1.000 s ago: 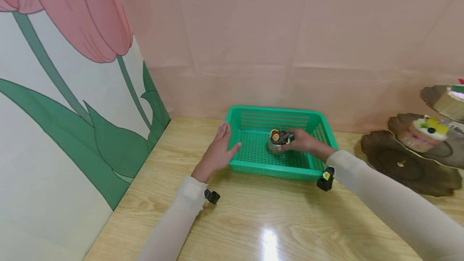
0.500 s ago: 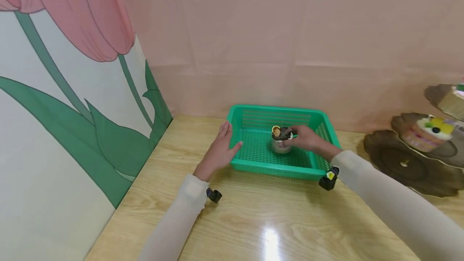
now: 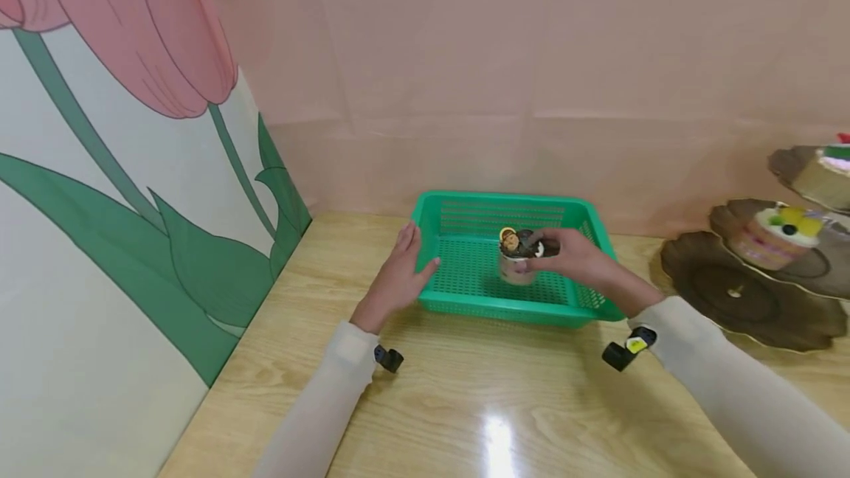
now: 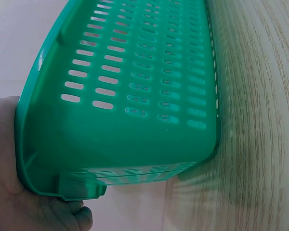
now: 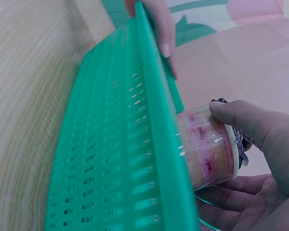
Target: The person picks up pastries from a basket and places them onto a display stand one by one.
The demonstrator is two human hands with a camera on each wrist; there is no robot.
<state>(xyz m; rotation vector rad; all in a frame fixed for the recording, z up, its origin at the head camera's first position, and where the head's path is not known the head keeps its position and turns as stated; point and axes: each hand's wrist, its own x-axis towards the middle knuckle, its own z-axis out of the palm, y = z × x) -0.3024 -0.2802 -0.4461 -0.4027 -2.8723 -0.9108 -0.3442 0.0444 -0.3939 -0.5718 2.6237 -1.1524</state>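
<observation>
A clear cup of layered cake (image 3: 516,269), topped with dark cookies and a round tan biscuit, stands upright within the green plastic basket (image 3: 491,304). My right hand (image 3: 576,257) grips it near the top, thumb on the near side. In the right wrist view, pink and tan layers show through the cup (image 5: 207,149), and the basket's wall hides its lower part. My left hand (image 3: 397,271) rests at the basket's left rim, fingers straight and thumb reaching inward. Part of that palm (image 4: 5,163) shows beside the basket corner in the left wrist view.
On the right stands a tiered brown stand (image 3: 724,293) with scalloped plates. One tier bears a fruit-topped cake cup (image 3: 773,238); a pale cake (image 3: 826,179) sits higher. A pink cloth backdrop (image 3: 432,80) and a tulip-painted panel (image 3: 119,205) border the wooden table (image 3: 425,404).
The cake cup has shifted slightly to the right in the basket with my right hand. My right wrist has swung right and nearer. The left hand stays at the rim.
</observation>
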